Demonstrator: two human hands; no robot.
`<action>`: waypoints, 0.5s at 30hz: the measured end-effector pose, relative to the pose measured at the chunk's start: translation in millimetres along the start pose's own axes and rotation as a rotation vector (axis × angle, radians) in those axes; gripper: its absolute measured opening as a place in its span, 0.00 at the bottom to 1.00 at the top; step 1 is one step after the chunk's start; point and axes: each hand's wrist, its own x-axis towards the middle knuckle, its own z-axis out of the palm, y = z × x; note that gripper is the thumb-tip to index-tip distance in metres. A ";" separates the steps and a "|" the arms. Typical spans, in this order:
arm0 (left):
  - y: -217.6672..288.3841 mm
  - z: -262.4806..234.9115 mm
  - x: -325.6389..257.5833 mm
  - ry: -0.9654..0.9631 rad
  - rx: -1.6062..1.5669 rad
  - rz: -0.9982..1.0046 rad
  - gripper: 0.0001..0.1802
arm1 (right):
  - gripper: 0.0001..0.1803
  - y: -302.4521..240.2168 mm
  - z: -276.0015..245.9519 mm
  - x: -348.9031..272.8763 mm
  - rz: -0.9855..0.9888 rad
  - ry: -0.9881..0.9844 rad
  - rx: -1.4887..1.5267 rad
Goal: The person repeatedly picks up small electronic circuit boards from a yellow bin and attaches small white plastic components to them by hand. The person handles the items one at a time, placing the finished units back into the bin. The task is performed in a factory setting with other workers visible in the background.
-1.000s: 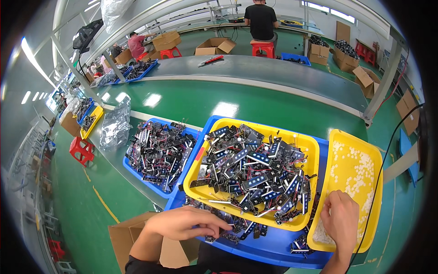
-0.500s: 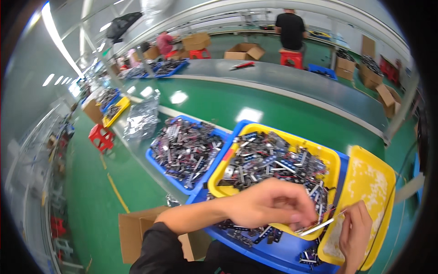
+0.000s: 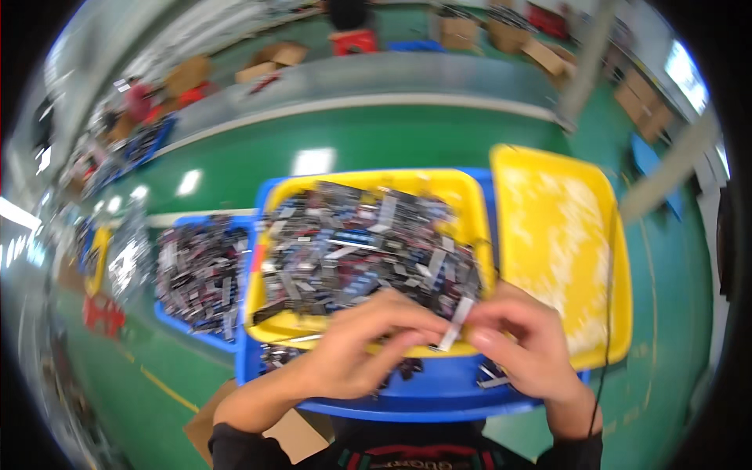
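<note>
Your two bare hands meet low in the centre of the frame, over the near rim of a yellow tray (image 3: pixel 458 196) heaped with small dark and silvery metal parts (image 3: pixel 352 251). Your left hand (image 3: pixel 356 352) has its fingers curled together, and your right hand (image 3: pixel 521 348) pinches a slim pale metal strip (image 3: pixel 454 325) between thumb and fingertips; the strip stands tilted between the two hands, its lower end hidden by your fingers. Whether the left hand also grips the strip is hard to make out. The yellow tray sits inside a larger blue bin (image 3: pixel 439 395), whose front wall shows below your hands with a few loose parts on its floor. To the right, a second yellow tray (image 3: pixel 564 235) holds what look like pale flecks, too blurred to tell. At the left middle, another blue bin (image 3: pixel 200 274) holds more dark parts, smeared by motion. All rest on a green counter (image 3: pixel 352 137). The whole picture is blurred; the far upper part shows cardboard boxes (image 3: pixel 274 59) and a seated person, cut off at the upper edge. Your dark sleeves are cropped by the lower edge.
</note>
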 end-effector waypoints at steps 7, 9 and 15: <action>-0.5 8.5 6.1 -0.054 0.091 0.108 0.14 | 0.11 9.4 -5.0 -1.8 0.080 0.040 -0.005; -0.3 8.5 4.8 -0.066 0.144 0.130 0.14 | 0.11 9.3 -5.4 -3.2 0.042 0.029 0.017; -0.6 20.2 4.0 0.180 -0.343 -0.083 0.20 | 0.10 6.7 -4.6 -3.7 -0.002 0.063 0.003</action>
